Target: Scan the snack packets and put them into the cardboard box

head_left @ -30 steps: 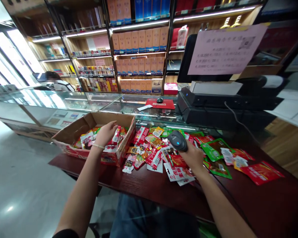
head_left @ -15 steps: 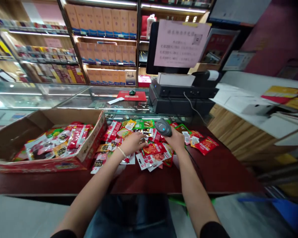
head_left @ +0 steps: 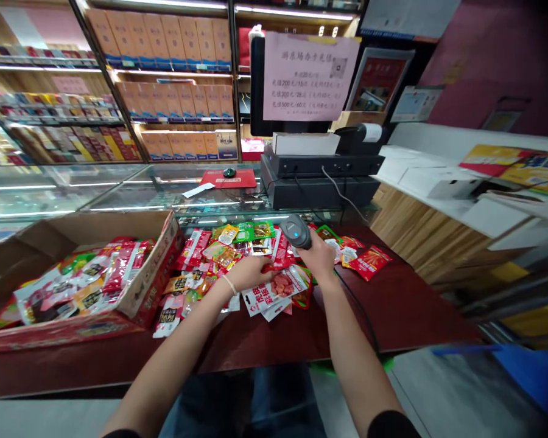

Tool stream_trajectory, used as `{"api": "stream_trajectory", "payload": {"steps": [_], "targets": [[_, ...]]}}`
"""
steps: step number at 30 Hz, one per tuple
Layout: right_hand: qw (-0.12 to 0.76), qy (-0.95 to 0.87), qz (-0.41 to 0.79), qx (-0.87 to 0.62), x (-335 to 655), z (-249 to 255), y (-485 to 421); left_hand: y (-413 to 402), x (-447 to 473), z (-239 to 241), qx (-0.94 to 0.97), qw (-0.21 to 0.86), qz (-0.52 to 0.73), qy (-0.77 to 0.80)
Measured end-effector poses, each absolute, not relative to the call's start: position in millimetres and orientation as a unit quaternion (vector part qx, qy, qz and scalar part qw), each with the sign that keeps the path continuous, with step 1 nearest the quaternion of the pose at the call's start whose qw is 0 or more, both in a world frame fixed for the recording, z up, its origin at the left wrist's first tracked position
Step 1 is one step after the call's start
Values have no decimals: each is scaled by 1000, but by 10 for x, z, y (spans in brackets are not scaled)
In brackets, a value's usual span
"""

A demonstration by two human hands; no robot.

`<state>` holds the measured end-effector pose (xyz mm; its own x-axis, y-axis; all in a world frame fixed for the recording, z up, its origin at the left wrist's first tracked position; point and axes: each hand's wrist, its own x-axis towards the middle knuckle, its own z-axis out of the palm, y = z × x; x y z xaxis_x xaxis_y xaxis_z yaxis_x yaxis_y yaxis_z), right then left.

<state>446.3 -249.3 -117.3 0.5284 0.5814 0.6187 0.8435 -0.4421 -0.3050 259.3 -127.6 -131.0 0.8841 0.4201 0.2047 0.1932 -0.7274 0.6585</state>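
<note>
My right hand [head_left: 318, 258] is wrapped around the handle of a dark grey barcode scanner [head_left: 296, 232] with a small blue light on top; its head points away over the packets. My left hand [head_left: 251, 272], with a pale bracelet at the wrist, is bent over the snack pile, fingers closed on a red snack packet [head_left: 268, 267] that is mostly hidden. Just below lies a white snack packet [head_left: 265, 297] picturing meat pieces. Behind the hands are a green packet [head_left: 256, 231] and a small yellow packet [head_left: 228, 234]. A red packet [head_left: 369, 261] lies at the right.
An open cardboard box [head_left: 153, 289] of snack packets stands left on the dark red counter [head_left: 274, 350]. Beyond are a glass display case [head_left: 162, 188], a red mouse pad [head_left: 242, 178], a black cash drawer [head_left: 317, 188] and a monitor with a pink notice [head_left: 305, 79]. The scanner's cable [head_left: 363, 313] trails right.
The view has turned slightly right. My left hand has closed around the red packet that lay over the white one, uncovering the meat picture. My right hand still holds the scanner.
</note>
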Motion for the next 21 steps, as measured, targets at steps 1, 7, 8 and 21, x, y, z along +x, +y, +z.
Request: {"api": "stream_trajectory", "payload": {"steps": [1, 7, 8, 21], "targets": [[308, -420, -220, -825, 4451, -1178, -2483, -1221, 2554, -1285, 902, 337, 190, 191], [326, -436, -198, -816, 4276, -1193, -2431, -812, 2219, -1399, 658, 555, 390, 327], [324, -448, -199, -810, 4234, -1207, -2418, -763, 2170, -1447, 590, 614, 416, 319], [243, -652, -129, -706, 3746, -1380, -2302, -744, 2058, -1595, 394, 723, 515, 237]]}}
